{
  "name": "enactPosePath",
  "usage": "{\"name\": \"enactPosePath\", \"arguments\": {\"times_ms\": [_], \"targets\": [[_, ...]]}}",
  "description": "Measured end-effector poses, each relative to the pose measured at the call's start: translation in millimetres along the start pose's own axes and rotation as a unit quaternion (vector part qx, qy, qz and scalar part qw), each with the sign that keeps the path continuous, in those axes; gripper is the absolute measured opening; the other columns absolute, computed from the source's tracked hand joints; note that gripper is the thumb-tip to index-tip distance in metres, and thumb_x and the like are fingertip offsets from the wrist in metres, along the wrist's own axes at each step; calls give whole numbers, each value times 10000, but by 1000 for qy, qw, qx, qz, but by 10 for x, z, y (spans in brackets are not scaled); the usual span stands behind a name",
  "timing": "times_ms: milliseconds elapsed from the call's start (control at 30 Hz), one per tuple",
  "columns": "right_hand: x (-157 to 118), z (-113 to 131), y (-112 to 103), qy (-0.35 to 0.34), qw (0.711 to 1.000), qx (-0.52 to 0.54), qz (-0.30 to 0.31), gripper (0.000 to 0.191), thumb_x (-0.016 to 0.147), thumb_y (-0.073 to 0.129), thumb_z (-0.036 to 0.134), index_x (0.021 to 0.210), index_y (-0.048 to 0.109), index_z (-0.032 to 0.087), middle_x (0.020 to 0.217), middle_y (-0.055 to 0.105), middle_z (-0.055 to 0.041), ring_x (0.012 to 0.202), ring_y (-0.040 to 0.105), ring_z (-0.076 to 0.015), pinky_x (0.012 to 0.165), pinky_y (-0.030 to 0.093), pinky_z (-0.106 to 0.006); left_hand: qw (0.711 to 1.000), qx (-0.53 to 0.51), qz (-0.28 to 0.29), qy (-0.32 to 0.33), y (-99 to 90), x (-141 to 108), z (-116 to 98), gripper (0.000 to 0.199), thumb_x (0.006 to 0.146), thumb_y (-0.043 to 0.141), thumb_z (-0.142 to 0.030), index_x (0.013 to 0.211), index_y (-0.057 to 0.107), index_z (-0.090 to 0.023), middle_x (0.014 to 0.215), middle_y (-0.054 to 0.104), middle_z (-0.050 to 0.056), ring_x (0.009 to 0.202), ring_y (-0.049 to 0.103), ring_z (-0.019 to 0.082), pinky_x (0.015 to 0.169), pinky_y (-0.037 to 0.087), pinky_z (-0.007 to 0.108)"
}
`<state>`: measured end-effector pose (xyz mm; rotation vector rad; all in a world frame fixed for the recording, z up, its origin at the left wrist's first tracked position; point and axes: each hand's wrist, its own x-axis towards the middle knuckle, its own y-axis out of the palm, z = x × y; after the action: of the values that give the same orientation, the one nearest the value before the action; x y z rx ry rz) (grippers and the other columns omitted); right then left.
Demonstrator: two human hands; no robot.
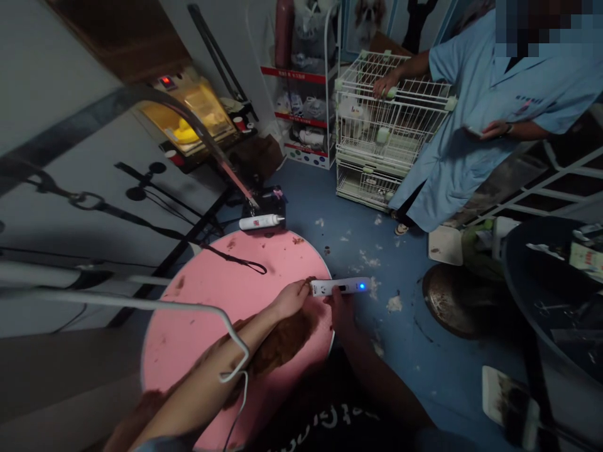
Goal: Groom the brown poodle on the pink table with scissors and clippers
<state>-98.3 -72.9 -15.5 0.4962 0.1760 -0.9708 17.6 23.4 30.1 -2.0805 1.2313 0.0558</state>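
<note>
My right hand [340,307] is closed around a white pet hair clipper [338,287] with a lit blue light at its rear end. The clipper's head points left, close to the fingertips of my left hand [293,299]. My left fingers are closed on a small brown-furred paw, mostly hidden between hand and clipper. Under my left forearm lies a brown-furred dog [285,342] on a round pink grooming table [174,333]; I cannot make out its head. Loose brown hair clumps dot the tabletop.
A white nozzle bottle [259,221] sits at the table's far edge. A black loop leash [235,258] and white bent tube [202,306] cross above the table. A person in blue [499,107] touches a wire cage [391,125]. Hair litters the blue floor [348,245]; a dark round stand [541,276] is right.
</note>
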Motion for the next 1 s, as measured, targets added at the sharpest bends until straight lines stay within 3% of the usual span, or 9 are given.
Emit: {"name": "enactPosePath", "arguments": {"times_ms": [100, 267, 667, 833, 1000], "targets": [[15, 75, -12, 11, 1000, -13, -12, 277, 698, 671, 444, 745, 533, 209, 556, 584, 27, 498, 543, -131, 505, 471, -264, 1000, 18, 2, -4, -25, -31, -58, 390, 896, 310, -326, 928, 648, -134, 974, 697, 105, 880, 618, 217, 850, 459, 343], [100, 222, -37, 3, 998, -53, 22, 274, 673, 674, 444, 686, 538, 207, 511, 557, 37, 472, 525, -134, 475, 449, -260, 1000, 8, 9, 11, -46, -55, -92, 385, 879, 328, -278, 1050, 636, -122, 1044, 687, 109, 961, 619, 219, 902, 445, 337], [87, 516, 73, -41, 989, -126, 63, 258, 682, 654, 386, 548, 510, 220, 452, 517, 25, 440, 474, -131, 414, 376, -245, 999, 43, 4, -2, -16, -42, -56, 315, 885, 342, -310, 892, 614, -150, 888, 676, 98, 816, 610, 218, 776, 459, 337], [168, 495, 91, -36, 988, -117, 94, 247, 685, 653, 370, 559, 518, 205, 455, 521, 32, 428, 472, -115, 411, 375, -231, 1000, 10, 16, 7, -20, -32, 9, 271, 859, 369, -284, 881, 604, -151, 897, 674, 90, 837, 608, 214, 795, 459, 335], [295, 405, 38, 2, 990, -44, 132, 245, 644, 715, 373, 622, 547, 197, 465, 532, 52, 396, 472, -99, 402, 396, -222, 998, -43, 35, 15, -40, -62, 16, 306, 864, 382, -326, 927, 618, -142, 927, 679, 81, 838, 609, 205, 797, 474, 334]]}}
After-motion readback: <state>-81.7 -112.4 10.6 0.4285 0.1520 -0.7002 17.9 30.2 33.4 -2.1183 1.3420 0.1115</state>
